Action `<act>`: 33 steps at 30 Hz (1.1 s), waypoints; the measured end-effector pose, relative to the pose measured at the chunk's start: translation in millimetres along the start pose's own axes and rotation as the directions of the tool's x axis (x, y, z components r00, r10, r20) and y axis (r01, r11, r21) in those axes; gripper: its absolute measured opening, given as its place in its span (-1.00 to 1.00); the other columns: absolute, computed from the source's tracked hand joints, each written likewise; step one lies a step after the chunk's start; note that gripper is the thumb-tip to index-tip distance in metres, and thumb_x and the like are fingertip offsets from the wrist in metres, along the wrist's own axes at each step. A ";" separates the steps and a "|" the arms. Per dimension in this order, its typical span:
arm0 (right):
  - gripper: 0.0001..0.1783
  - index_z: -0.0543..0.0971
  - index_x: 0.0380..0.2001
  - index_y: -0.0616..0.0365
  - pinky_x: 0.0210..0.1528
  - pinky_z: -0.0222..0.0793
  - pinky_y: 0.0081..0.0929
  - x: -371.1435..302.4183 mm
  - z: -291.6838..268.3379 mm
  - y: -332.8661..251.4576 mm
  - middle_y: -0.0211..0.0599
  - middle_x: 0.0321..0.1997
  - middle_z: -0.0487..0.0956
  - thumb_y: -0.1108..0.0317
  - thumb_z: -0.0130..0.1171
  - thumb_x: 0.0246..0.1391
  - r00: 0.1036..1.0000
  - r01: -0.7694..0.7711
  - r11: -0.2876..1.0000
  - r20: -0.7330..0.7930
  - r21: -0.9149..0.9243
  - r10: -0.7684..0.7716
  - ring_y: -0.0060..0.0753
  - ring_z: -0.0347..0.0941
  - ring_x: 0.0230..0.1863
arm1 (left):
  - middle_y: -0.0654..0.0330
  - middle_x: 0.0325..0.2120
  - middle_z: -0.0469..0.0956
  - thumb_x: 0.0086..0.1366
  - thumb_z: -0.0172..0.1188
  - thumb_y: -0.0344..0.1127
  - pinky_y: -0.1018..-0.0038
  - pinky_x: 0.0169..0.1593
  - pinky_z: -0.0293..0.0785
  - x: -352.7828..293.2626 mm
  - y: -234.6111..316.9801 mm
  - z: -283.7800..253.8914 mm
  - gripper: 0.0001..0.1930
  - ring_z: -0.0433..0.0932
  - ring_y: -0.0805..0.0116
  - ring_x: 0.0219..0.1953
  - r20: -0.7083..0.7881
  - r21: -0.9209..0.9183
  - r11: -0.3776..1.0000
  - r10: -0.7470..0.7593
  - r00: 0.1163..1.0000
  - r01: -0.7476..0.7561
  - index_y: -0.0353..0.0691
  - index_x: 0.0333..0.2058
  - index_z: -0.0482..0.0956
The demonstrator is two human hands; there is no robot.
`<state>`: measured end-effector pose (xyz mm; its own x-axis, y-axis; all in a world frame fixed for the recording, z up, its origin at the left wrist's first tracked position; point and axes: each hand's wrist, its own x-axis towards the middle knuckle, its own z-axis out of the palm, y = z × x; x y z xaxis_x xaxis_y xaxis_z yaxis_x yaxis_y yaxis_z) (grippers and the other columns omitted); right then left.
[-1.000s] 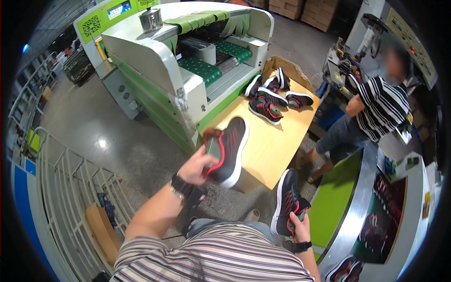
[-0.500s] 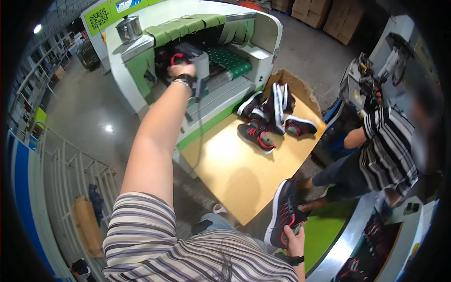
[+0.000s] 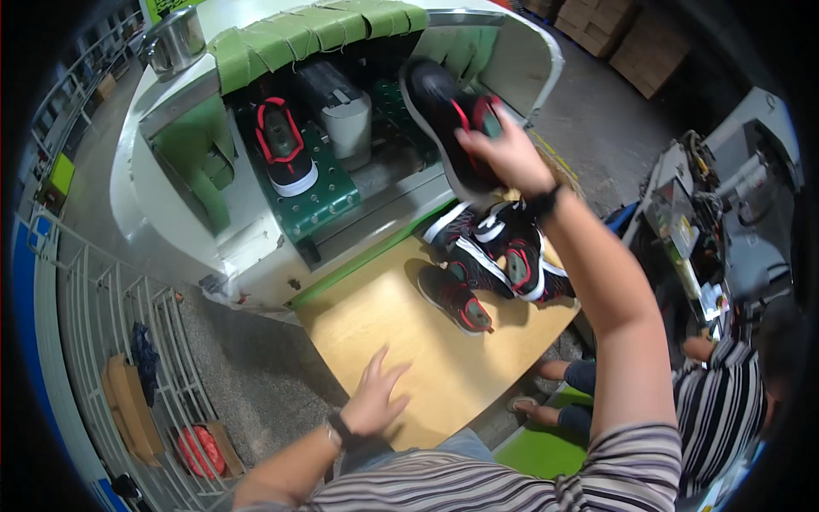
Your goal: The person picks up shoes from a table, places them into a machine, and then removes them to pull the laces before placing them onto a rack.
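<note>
My right hand [image 3: 508,154] grips a black and red sneaker [image 3: 439,107] by its heel end, raised in front of the right side of the machine's opening, toe pointing up and away. Over the near-left part of the wooden table [image 3: 367,320], my left hand [image 3: 375,399] holds nothing, its fingers spread. On the machine's left green conveyor belt [image 3: 317,205] rests another black sneaker with red trim [image 3: 281,141], white heel toward me. Several sneakers [image 3: 486,256] are heaped on the table's far right part, and a single sneaker [image 3: 455,299] lies nearer.
A white machine [image 3: 162,171] with a green cloth flap [image 3: 316,38] stands ahead; a metal pot [image 3: 175,41] sits on its top left. White metal racks [image 3: 128,316] line the left. At right is a person in a striped shirt [image 3: 721,418], below other machinery [image 3: 691,205].
My left hand has drawn back from the machine to above the table, where a sneaker now sits on the left belt. My right hand has lifted its sneaker from low right toward the machine.
</note>
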<state>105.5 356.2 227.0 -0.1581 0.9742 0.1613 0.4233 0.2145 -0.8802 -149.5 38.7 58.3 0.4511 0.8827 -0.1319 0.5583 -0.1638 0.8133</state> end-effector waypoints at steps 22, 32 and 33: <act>0.11 0.00 0.44 -0.04 0.42 -0.05 -0.01 -205.5 -19.3 233.9 0.42 0.42 0.01 0.14 0.42 -0.11 0.930 -0.320 0.790 -0.334 -0.523 0.155 0.42 -0.07 0.43 | -0.24 0.37 -0.04 0.14 0.39 0.06 0.25 0.42 -0.02 153.3 21.6 122.6 0.16 0.01 -0.03 0.41 -0.160 -0.636 0.712 -0.498 0.852 0.297 -0.37 0.39 -0.26; -0.10 0.13 0.38 0.14 0.39 0.04 -0.33 -324.7 -37.9 160.9 -0.13 0.33 0.27 0.45 0.27 -0.04 0.941 -0.178 0.951 -0.238 0.252 0.239 -0.24 0.17 0.37 | 0.04 -0.03 0.40 0.02 0.26 -0.52 0.35 0.06 0.45 159.1 12.9 136.1 -0.11 0.45 0.21 -0.02 -0.291 -0.697 0.672 -0.583 0.758 0.249 -0.29 0.30 -0.03; -0.11 0.12 0.38 0.14 0.41 0.01 -0.33 -335.0 -21.9 146.5 -0.15 0.35 0.26 0.44 0.27 -0.03 0.954 -0.185 0.933 -0.173 0.309 0.246 -0.24 0.15 0.39 | 0.01 0.01 0.38 0.04 0.22 -0.55 0.34 0.08 0.45 134.0 -1.2 128.3 -0.13 0.45 0.19 0.01 -0.310 -0.710 0.676 -0.550 0.775 0.195 -0.28 0.31 -0.04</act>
<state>240.0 62.8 53.8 0.1075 0.9941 0.0139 0.1484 -0.0023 -0.9889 -0.4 100.7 -33.1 -0.1735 0.9112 -0.3735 -0.0288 0.3744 0.9268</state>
